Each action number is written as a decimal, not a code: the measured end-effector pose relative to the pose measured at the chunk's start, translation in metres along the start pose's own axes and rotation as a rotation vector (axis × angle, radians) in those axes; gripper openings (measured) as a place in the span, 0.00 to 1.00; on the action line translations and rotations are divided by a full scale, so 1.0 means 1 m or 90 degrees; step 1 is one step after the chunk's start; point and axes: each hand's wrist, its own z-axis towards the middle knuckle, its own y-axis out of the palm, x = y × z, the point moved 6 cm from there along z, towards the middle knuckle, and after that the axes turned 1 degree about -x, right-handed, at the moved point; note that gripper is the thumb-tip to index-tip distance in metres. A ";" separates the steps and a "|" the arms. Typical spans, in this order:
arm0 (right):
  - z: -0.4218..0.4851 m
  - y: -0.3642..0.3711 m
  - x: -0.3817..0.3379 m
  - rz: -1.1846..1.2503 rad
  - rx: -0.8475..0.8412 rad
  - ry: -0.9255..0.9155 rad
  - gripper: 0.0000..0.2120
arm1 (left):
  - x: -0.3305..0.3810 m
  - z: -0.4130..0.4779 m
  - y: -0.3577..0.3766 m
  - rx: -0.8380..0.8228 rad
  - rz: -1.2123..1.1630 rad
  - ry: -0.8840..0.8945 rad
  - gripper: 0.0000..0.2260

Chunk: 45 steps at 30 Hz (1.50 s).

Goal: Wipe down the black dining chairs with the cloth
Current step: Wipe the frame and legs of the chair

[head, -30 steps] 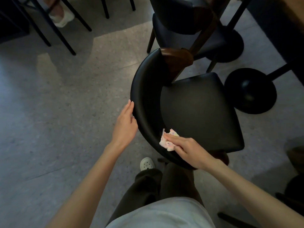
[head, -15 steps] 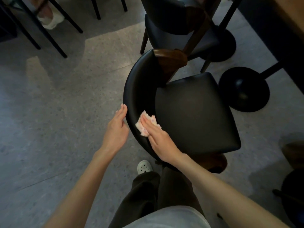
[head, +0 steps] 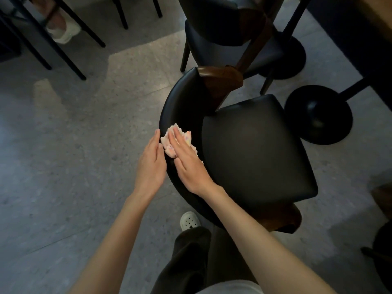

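Currently: right hand fingers straight, flat, pressing cloth onto chair backrest, frame centre; left hand fingers straight, bracing backrest outer face, holding nothing. Risk: cloth unpinched, may bunch, slip floorward; weak bracing lets chair skid.

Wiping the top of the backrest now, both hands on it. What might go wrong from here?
1. The right hand presses the cloth with flat fingers rather than gripping it. The cloth may slip off the curved backrest onto the floor.
2. The left hand only rests flat on the backrest's outer side. A hard push may slide the chair into the second chair close by.
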 end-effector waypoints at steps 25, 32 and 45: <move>0.013 0.003 -0.011 -0.019 0.051 0.076 0.25 | -0.002 0.010 0.002 -0.010 -0.026 0.034 0.20; -0.046 -0.022 0.046 -0.052 -0.059 0.194 0.25 | 0.005 0.022 0.002 -0.005 0.018 0.040 0.21; 0.062 -0.156 0.018 -0.076 0.158 0.116 0.24 | 0.068 0.081 0.015 -0.007 0.155 0.101 0.24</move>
